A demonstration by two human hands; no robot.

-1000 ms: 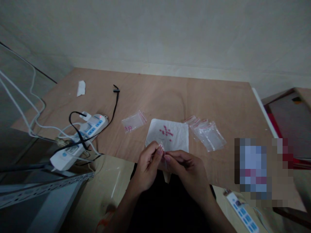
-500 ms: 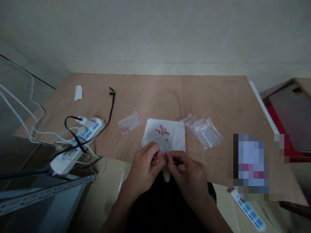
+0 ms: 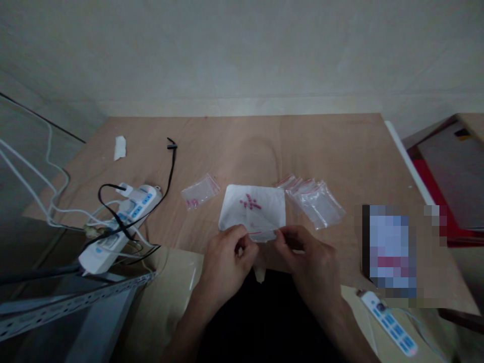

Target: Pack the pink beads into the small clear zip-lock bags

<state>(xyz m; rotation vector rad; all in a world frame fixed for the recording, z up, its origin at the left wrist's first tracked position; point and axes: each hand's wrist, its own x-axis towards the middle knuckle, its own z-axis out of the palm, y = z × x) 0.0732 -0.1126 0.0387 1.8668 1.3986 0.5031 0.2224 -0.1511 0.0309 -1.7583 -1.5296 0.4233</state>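
Note:
A clear zip bag [image 3: 262, 235] with a red line along its seal is stretched between my two hands, over the near edge of a white paper sheet [image 3: 231, 201]. My left hand [image 3: 229, 259] is closed, pinching one end of the bag between thumb and finger. At the other end, my right hand [image 3: 312, 257] pinches the bag's corner. Several small red pieces [image 3: 249, 202] lie in a cluster on the paper. Left of the paper lies another zip bag [image 3: 200, 191] with a few red pieces in its lower corner. Several zip bags [image 3: 315, 201] overlap on the right.
A white power strip [image 3: 121, 227] with tangled cables sits at the table's left edge. Behind it are a black cable [image 3: 172, 171] and a white paper scrap [image 3: 120, 147]. A blurred-out object [image 3: 391, 252] lies at right, with another power strip [image 3: 389, 322] below the table edge.
My right hand has moved right, away from my left. The zip bag, bunched and mostly hidden between my fingers before, is now spread between them with its red line showing.

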